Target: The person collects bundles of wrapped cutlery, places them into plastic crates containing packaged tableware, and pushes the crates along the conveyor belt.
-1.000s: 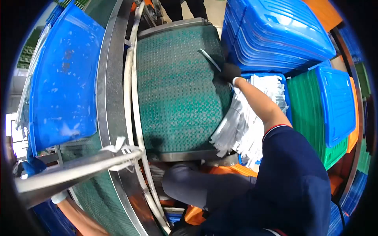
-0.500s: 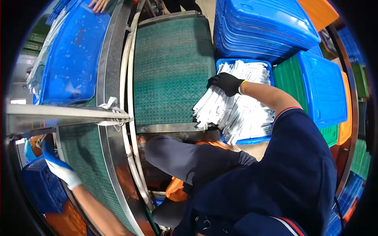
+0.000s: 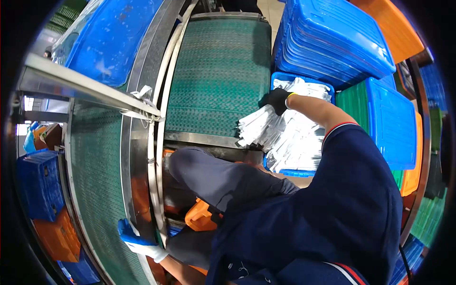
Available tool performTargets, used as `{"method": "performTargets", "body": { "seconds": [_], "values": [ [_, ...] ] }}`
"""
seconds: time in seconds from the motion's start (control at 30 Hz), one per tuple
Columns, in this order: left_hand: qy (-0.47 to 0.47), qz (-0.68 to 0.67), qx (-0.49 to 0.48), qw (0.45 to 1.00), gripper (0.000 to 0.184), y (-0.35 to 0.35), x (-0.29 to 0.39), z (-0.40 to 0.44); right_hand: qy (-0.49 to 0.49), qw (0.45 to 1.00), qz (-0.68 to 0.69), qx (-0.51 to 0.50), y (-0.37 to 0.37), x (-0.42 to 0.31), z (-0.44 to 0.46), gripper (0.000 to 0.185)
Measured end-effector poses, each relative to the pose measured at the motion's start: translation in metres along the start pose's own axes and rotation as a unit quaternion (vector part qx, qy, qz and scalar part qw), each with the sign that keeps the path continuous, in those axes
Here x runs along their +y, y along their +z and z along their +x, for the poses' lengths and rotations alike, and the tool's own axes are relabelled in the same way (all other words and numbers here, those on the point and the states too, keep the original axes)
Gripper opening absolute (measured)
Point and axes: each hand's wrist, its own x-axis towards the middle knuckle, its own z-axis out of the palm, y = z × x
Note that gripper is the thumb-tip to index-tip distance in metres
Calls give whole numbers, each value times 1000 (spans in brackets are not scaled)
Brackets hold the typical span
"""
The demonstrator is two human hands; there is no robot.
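Observation:
My right hand point(image 3: 276, 101), in a black glove, is closed on a bundle of thin white strip-like packets point(image 3: 256, 124). The bundle slants over the left side of a blue crate point(image 3: 297, 173), its lower end by the corner of the green conveyor belt point(image 3: 218, 80). More white packets point(image 3: 301, 137) fill the crate; their contents cannot be made out. My left hand point(image 3: 137, 240) wears a white and blue glove. It is by the metal rail of the left green belt point(image 3: 97, 175), with its fingers partly stretched out and nothing seen in them.
Stacked blue crates point(image 3: 332, 38) rise behind the packets, with green and blue crates point(image 3: 392, 123) to the right. White pipes point(image 3: 159, 137) and a metal rail point(image 3: 127, 166) run between the belts. A blue tray point(image 3: 116, 45) lies far left; an orange crate point(image 3: 57, 235) stands below it.
My left hand has come back from the far side of the left belt toward my body. My right hand stays on the packets while the view has shifted.

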Motion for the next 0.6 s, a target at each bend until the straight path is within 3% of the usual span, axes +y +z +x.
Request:
{"method": "performTargets", "body": {
  "seconds": [0.03, 0.07, 0.13, 0.33, 0.37, 0.4, 0.5, 0.57, 0.6],
  "values": [
    [-78, -68, -9, 995, 46, 3, -5, -12, 3, 1000, -29, -5, -6, -7, -5, 88],
    [-82, -68, -11, 994, 46, 3, -11, -20, -21, 999, -32, -11, -7, -8, -3, 92],
    [-227, -341, 48, 911, 44, 8, 2, -23, 8, 998, -41, -37, -25, -22, -10, 93],
    [-157, -304, 37, 939, 47, -15, 28, -16, 72, 995, -64, -31, -47, -47, -28, 89],
    [-152, -316, 34, 936, 45, -18, 30, -17, 90, 994, -52, -26, -49, -46, -37, 83],
    [-154, -319, 33, 935, 45, -19, 32, -19, 136, 986, -77, -60, -54, -45, -39, 61],
    [-48, -273, -30, 960, 42, -21, 45, -25, 200, 975, 99, 11, -52, -29, -63, 32],
    [-56, -306, -73, 948, 45, -15, 61, -27, 146, 957, 245, 61, -48, -22, -75, 22],
    [-104, -405, -86, 904, 39, -15, 85, -24, 115, 943, 302, 80, -73, -49, -95, 12]
  ]
}}
